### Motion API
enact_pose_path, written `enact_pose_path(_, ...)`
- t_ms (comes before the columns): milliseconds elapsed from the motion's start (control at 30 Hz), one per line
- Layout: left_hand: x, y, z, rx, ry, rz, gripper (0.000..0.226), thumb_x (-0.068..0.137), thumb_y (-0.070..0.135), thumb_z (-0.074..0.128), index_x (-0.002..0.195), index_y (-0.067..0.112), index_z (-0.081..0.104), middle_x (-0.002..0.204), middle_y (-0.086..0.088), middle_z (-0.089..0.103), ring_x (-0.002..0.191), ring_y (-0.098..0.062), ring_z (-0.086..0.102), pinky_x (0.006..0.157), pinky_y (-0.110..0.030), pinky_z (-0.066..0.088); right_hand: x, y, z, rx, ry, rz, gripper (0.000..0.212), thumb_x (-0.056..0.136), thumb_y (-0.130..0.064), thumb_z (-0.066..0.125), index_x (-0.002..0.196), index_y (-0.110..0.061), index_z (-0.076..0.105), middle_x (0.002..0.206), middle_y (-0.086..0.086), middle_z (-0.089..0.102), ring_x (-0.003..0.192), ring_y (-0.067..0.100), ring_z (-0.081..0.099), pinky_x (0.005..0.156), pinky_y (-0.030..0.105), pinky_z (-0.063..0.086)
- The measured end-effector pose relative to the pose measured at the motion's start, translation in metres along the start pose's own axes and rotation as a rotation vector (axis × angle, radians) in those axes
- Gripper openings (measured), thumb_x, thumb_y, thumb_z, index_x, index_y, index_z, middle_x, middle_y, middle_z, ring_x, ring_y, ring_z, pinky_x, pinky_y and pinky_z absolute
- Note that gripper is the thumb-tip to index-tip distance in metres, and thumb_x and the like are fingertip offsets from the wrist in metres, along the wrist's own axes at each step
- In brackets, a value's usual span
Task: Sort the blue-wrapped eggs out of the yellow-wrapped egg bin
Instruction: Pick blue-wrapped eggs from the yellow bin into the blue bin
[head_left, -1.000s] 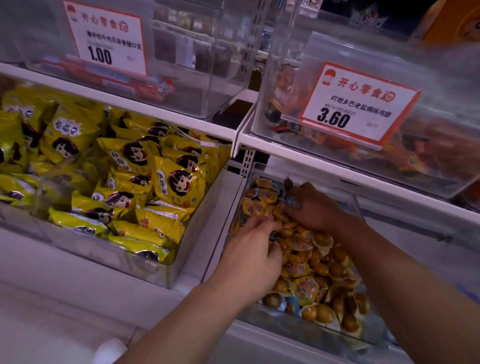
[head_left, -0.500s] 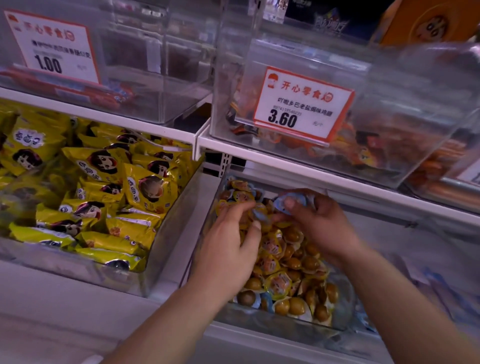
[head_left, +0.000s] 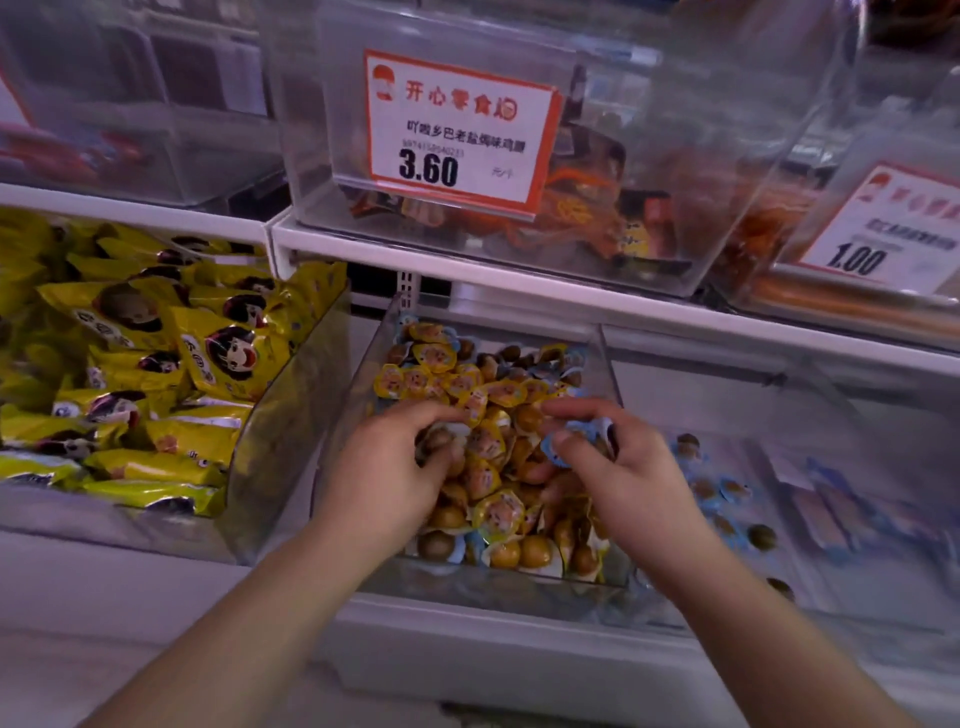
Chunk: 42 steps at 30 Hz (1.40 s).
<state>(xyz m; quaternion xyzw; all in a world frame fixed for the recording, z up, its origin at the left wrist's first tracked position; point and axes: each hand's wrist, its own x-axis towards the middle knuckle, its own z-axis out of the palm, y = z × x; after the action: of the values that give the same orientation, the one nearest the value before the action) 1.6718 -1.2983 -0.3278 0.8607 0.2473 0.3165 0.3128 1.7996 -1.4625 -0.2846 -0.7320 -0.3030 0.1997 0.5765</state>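
My two hands were both in the egg bin (head_left: 602, 358), which held dozens of yellow eggs (head_left: 436, 358), too many to count. My right hand (head_left: 618, 467) pinched a few blue eggs (head_left: 558, 447); their long axis I couldn't tell. My left hand (head_left: 400, 462) curled, palm down, around one egg (head_left: 439, 439). About seven blue ones (head_left: 730, 488) lay in the bin to the right.

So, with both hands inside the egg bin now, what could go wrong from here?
1. The right hand pinches several blue-wrapped eggs loosely; one may drop back among the yellow-wrapped eggs.
2. The left hand digs in the pile, so eggs may spill over the clear plastic bin's low front wall.
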Motion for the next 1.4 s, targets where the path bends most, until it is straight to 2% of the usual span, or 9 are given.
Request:
enact_pose_path(100, -0.001, 0.019, 0.001, -0.192, 0.084, 0.010, 0.038, 0.086, 0.025, 0.076, 0.118, 0.043, 0.066, 0.114, 0.026, 0.068, 0.108, 0.001, 0.063, 0.093, -0.033, 0.054, -0.005, -0.001, 0.009, 0.450, -0.071, 0.258, 0.018, 0.099, -0.006, 0.054, 0.115, -0.004, 0.062, 0.101, 0.024, 0.070, 0.073, 0.034, 0.073, 0.064, 0.036, 0.061)
enact_pose_path(200, -0.004, 0.047, 0.022, -0.256, 0.075, 0.103, 0.055, 0.082, 0.003, 0.073, 0.117, 0.045, 0.066, 0.114, 0.033, 0.065, 0.111, 0.011, 0.059, 0.098, -0.019, 0.048, -0.008, -0.006, 0.012, 0.753, -0.173, 0.312, 0.031, 0.099, -0.018, 0.058, 0.123, 0.000, 0.062, 0.099, 0.019, 0.068, 0.078, 0.029, 0.069, 0.065, 0.036, 0.059)
enact_pose_path(400, -0.004, 0.071, 0.046, -0.341, -0.018, 0.183, 0.068, 0.086, -0.008, 0.063, 0.137, 0.037, 0.055, 0.123, 0.034, 0.060, 0.121, 0.016, 0.051, 0.102, -0.005, 0.034, -0.009, -0.002, -0.001, 0.444, -0.036, 0.142, 0.019, 0.098, -0.019, 0.062, 0.111, -0.007, 0.069, 0.081, 0.007, 0.066, 0.060, 0.016, 0.055, 0.052, 0.028, 0.042)
enact_pose_path(600, -0.011, 0.072, 0.048, -0.274, -0.247, 0.357, 0.065, 0.099, 0.040, 0.050, 0.155, 0.041, 0.019, 0.158, 0.027, 0.027, 0.146, 0.003, 0.024, 0.116, -0.019, 0.027, 0.000, 0.009, -0.049, 0.363, 0.097, 0.017, 0.013, 0.089, -0.027, 0.066, 0.089, -0.015, 0.070, 0.068, 0.006, 0.068, 0.047, 0.014, 0.056, 0.039, 0.020, 0.037)
enact_pose_path(800, -0.003, 0.045, 0.047, 0.152, -0.257, 0.190, 0.047, 0.099, 0.049, 0.039, 0.142, 0.034, 0.049, 0.156, 0.018, 0.031, 0.147, -0.011, 0.026, 0.120, -0.041, 0.025, 0.030, 0.047, -0.113, 0.093, 0.210, 0.265, 0.033, 0.093, -0.021, 0.067, 0.122, -0.007, 0.067, 0.112, 0.011, 0.071, 0.097, 0.019, 0.066, 0.079, 0.029, 0.054)
enact_pose_path(967, -0.004, 0.038, 0.049, 0.396, -0.437, 0.258, 0.077, 0.086, 0.077, 0.007, 0.152, 0.043, 0.026, 0.163, 0.021, 0.008, 0.151, -0.004, 0.003, 0.124, -0.035, -0.002, 0.040, 0.053, -0.109, -0.230, 0.343, 0.146, 0.025, 0.094, -0.026, 0.064, 0.117, -0.018, 0.071, 0.106, -0.003, 0.072, 0.094, 0.008, 0.065, 0.068, 0.014, 0.044)
enact_pose_path(1067, -0.003, 0.041, 0.048, 0.372, -0.384, 0.275, 0.071, 0.089, 0.073, 0.014, 0.150, 0.042, 0.031, 0.162, 0.018, 0.019, 0.150, -0.007, 0.013, 0.125, -0.039, 0.009, 0.037, 0.048, -0.077, -0.145, 0.286, 0.031, 0.021, 0.096, -0.022, 0.061, 0.115, -0.021, 0.069, 0.089, -0.014, 0.070, 0.069, -0.010, 0.063, 0.054, 0.003, 0.042)
enact_pose_path(1200, 0.009, 0.046, 0.051, 0.271, -0.219, 0.313, 0.053, 0.094, 0.057, 0.033, 0.140, 0.035, 0.047, 0.150, 0.015, 0.041, 0.138, -0.010, 0.036, 0.117, -0.042, 0.032, 0.024, 0.054, -0.029, -0.141, 0.131, -0.059, 0.030, 0.099, -0.024, 0.053, 0.122, -0.044, 0.055, 0.111, -0.022, 0.062, 0.091, -0.024, 0.054, 0.072, -0.005, 0.038)
enact_pose_path(1400, 0.064, 0.058, 0.084, 0.569, -0.422, 0.403, 0.058, 0.095, 0.049, 0.045, 0.149, 0.031, 0.036, 0.162, 0.006, 0.024, 0.148, -0.018, 0.020, 0.120, -0.037, 0.013, 0.026, 0.058, -0.031, -0.128, 0.172, -0.011, 0.038, 0.101, -0.035, 0.049, 0.138, -0.030, 0.052, 0.131, -0.008, 0.056, 0.098, -0.029, 0.048, 0.077, -0.006, 0.035)
